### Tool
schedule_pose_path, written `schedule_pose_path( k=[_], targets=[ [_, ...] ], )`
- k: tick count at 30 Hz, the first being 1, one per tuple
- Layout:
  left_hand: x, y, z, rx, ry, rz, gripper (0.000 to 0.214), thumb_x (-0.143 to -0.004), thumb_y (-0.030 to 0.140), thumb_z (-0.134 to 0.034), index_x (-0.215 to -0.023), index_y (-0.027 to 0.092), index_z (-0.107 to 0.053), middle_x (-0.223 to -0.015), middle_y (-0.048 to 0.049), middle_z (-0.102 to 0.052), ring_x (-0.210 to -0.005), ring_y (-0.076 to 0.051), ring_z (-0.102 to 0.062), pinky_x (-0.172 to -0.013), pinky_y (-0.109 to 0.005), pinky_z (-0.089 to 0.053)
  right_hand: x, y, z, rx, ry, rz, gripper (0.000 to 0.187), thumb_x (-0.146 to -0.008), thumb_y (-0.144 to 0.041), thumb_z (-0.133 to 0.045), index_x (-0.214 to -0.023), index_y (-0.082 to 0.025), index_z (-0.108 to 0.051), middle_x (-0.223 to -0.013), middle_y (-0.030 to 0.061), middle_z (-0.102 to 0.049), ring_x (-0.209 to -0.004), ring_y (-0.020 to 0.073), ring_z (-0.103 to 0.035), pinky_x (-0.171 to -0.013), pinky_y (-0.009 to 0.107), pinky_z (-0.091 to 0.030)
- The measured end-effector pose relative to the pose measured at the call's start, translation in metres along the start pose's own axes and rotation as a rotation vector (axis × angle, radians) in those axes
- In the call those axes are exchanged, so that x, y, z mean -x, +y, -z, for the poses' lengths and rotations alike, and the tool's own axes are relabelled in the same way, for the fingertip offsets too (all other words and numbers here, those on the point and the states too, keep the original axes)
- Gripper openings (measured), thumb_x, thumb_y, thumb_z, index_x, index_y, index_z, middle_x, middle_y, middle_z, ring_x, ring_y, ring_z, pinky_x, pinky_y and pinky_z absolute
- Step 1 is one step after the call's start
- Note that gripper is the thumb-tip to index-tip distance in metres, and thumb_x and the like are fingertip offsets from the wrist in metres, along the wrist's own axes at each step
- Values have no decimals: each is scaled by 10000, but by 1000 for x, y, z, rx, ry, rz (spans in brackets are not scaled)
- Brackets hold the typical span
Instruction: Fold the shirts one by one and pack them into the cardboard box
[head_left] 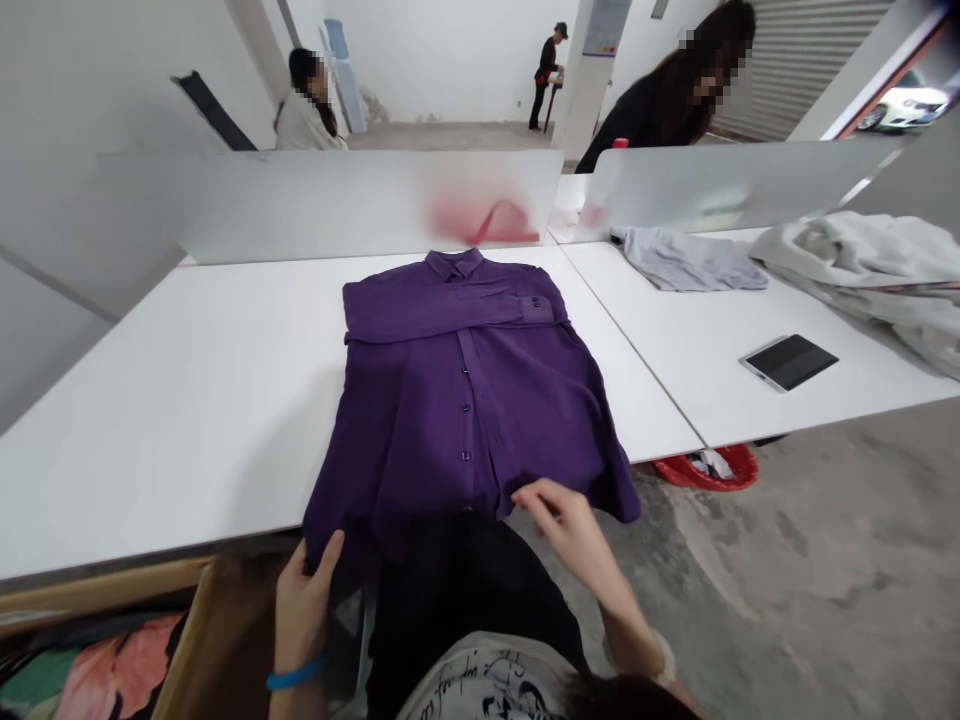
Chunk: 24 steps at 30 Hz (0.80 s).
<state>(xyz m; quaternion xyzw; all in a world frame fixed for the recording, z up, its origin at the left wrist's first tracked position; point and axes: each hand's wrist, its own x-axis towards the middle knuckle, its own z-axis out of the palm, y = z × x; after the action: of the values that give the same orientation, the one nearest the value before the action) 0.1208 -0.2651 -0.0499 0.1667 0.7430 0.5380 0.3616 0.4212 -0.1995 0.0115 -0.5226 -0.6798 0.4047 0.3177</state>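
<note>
One purple long-sleeved button-front shirt (465, 420) is laid face-up on a flat white table (165, 430), where its smooth top allows the cloth to be kept spread; one folded sleeve (450, 310) is placed across the chest, leaving the buttons exposed. The left hand (302, 610) is held open, thumb resting on the lower hem, with no grip shown. The right hand (562, 525) is loosely curled at the opposite hem; whether cloth is gripped cannot be told. One crumpled grey garment (690, 260) is set apart on the adjoining table section.
</note>
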Motion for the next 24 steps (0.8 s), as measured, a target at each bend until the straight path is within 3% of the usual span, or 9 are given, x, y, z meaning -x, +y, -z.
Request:
schedule_pose_path(
  k=[3, 6, 7, 9, 11, 13, 17, 19, 24],
  targets=[
    [-2, -3, 1, 10, -9, -16, 567, -560, 490, -757, -1010, 151, -689, -958, -45, -721, -892, -227, -655, -890, -364, -514, 4, 8, -29, -61, -221, -121, 319, -912, -398, -450, -966, -181, -677, -698, 2, -656, -505, 98, -532, -602, 242, -435],
    [-5, -7, 2, 10, 2, -5, 563, -549, 485, -768, -992, 144, -697, -957, -49, -722, -899, -234, -652, -911, -389, -501, 4, 23, -62, -237, -339, -244, 426, -866, -376, -505, -1237, -167, -529, -708, -16, -648, -434, 81, -468, -519, 229, -410],
    [-6, -8, 3, 12, 2, 2, 565, -542, 481, -774, -988, 143, -699, -954, -50, -723, -900, -237, -650, -915, -398, -498, 3, 26, -71, -317, -345, -266, 418, -849, -375, -521, -1206, -158, -530, -680, -24, -625, -440, 83, -461, -499, 223, -394],
    [-7, -9, 4, 23, 2, 3, 558, -535, 474, -782, -979, 145, -702, -950, -48, -723, -896, -236, -649, -927, -411, -489, 2, 29, -83, -428, -314, -259, 266, -824, -388, -548, -958, -161, -586, -596, -46, -538, -476, 83, -442, -497, 213, -361],
    [-9, -10, 6, 41, 9, -8, 539, -539, 469, -781, -966, 149, -705, -955, -43, -722, -900, -230, -647, -946, -414, -476, 3, 27, -83, -445, -248, -216, 249, -815, -403, -562, -718, -176, -526, -552, -58, -441, -512, 79, -403, -514, 210, -325],
    [-9, -10, 8, 66, 35, -5, 523, -540, 471, -777, -949, 153, -706, -953, -35, -720, -913, -227, -644, -963, -414, -464, 6, 25, -73, -419, -185, -180, 317, -818, -405, -558, -623, -183, -444, -552, -61, -377, -532, 75, -351, -521, 212, -290],
    [-6, -3, 6, 82, 23, 28, 516, -519, 471, -779, -911, 145, -701, -873, -27, -719, -933, -237, -637, -980, -420, -449, 13, 25, -48, -372, -118, -180, 358, -826, -414, -542, -594, -183, -398, -540, -66, -320, -528, 74, -292, -513, 218, -248],
    [-4, 3, 5, 62, -8, 22, 516, -533, 478, -766, -922, 148, -687, -870, -26, -715, -951, -241, -632, -982, -413, -447, 14, 25, -42, -322, -147, -168, 356, -832, -417, -545, -597, -180, -421, -528, -66, -349, -524, 73, -311, -517, 216, -255],
    [-2, 14, 11, -212, -81, -100, 535, -563, 549, -708, -941, 180, -626, -954, -46, -701, -975, -269, -623, -928, -413, -478, 10, 39, -47, -281, -251, -188, 362, -860, -448, -527, -623, -175, -502, -518, -56, -455, -505, 74, -411, -527, 210, -307]
  ],
)
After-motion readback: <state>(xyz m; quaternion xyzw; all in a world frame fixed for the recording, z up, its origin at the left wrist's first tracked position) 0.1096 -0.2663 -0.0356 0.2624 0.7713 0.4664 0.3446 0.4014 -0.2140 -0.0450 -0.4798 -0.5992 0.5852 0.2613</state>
